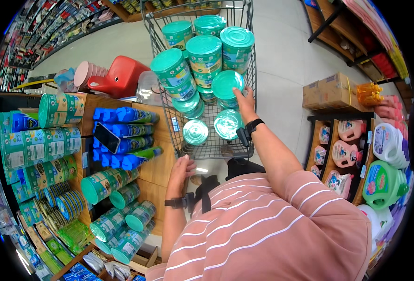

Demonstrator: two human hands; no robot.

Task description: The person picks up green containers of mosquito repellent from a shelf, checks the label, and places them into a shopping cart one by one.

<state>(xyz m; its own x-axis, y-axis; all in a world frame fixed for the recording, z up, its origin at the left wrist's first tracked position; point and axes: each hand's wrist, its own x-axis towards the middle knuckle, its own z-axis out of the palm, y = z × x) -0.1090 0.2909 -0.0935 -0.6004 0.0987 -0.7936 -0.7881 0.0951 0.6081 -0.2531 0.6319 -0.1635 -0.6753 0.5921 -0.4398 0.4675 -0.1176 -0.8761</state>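
A wire shopping cart [207,154] stands before me with several green-lidded mosquito coil canisters in it. My right hand [246,102] grips the rim of one canister [227,84] at the cart's right side. Behind it rise stacked canisters [204,52]. Nearer to me, two more canisters stand on the cart's wire floor, one at the left [195,132] and one at the right [227,123]. My left hand [181,172] is empty, its fingers somewhat apart, just off the cart's near left corner. Both wrists wear black straps.
At left, a wooden display [154,196] bears blue-capped spray cans [131,128], a phone [106,137] lying on them, and more canisters [112,184]. A red plastic stool [121,77] stands beyond. Detergent bottles [382,182] and cardboard boxes [328,92] occupy the right-hand shelving.
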